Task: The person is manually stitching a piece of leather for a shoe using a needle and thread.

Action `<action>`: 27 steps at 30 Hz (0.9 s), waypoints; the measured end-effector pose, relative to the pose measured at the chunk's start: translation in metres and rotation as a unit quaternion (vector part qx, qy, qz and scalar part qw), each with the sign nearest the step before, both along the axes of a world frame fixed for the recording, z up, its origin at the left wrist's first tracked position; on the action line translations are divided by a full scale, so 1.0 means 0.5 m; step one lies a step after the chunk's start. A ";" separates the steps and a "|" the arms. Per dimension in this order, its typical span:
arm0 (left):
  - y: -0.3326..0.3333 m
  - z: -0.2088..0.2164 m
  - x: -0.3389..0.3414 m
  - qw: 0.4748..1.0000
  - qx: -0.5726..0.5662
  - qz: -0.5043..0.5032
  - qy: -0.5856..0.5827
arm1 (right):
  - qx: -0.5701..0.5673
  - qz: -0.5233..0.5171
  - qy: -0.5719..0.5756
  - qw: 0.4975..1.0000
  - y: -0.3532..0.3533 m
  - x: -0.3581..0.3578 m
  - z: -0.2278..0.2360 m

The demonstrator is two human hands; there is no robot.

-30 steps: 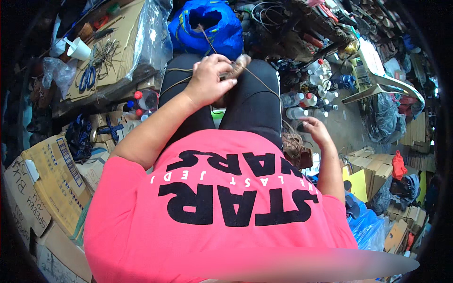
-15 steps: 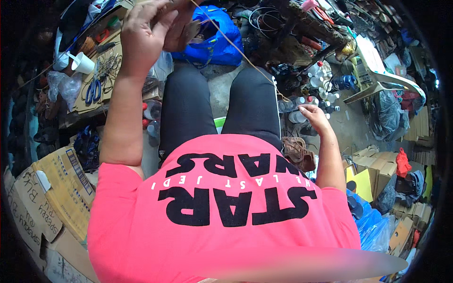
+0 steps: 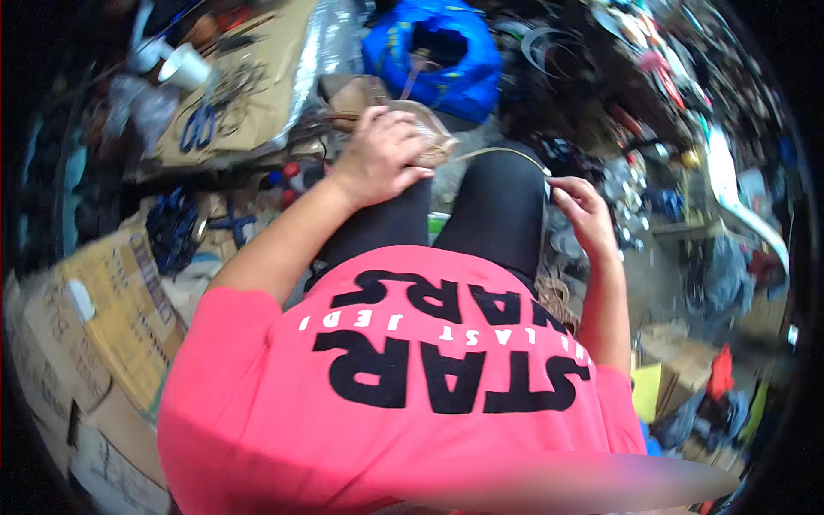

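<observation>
My left hand (image 3: 382, 159) is closed around a tan-brown leather shoe (image 3: 433, 136) above my left knee. Part of the shoe is hidden by the fingers. From it a thin tan cord (image 3: 506, 149) arcs over my right knee. Its other end runs to my right hand (image 3: 584, 210), where thumb and fingertips pinch it beside the right thigh. A second brown shoe (image 3: 556, 294), with woven-looking straps, lies on the right near my right forearm.
At the left, a cardboard-topped surface (image 3: 266, 103) carries blue-handled scissors (image 3: 198, 126), a white cup (image 3: 184, 67) and tangled cords. A blue bag (image 3: 472, 77) stands ahead. Plastic bottles and a white chair (image 3: 738, 202) are on the right; cardboard boxes (image 3: 120, 300) lie lower left.
My left hand has come down toward my lap with the shoe. The right hand has risen slightly, still pinching the cord, which now hangs in a lower curve. The view has shifted.
</observation>
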State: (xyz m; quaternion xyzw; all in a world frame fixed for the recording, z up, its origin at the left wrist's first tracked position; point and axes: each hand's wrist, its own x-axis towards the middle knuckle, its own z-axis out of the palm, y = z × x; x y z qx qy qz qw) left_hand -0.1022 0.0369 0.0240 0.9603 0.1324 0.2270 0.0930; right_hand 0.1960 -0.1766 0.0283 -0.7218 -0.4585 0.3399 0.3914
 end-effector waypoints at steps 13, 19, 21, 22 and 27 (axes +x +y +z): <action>-0.025 -0.040 0.029 0.995 0.013 0.043 -0.093 | 0.342 0.568 0.485 0.570 0.231 -0.405 0.352; -0.012 -0.048 0.010 0.992 0.062 0.069 -0.084 | 0.282 0.458 0.397 0.744 0.244 -0.435 0.378; -0.005 -0.046 0.004 0.985 0.140 0.097 -0.027 | 0.279 0.421 0.313 0.804 0.292 -0.423 0.366; -0.006 -0.045 0.001 0.991 0.087 0.075 -0.064 | 0.247 0.417 0.264 0.834 0.358 -0.404 0.354; 0.000 -0.034 -0.015 0.996 0.026 0.045 -0.077 | 0.115 0.290 0.014 0.950 0.719 -0.397 0.177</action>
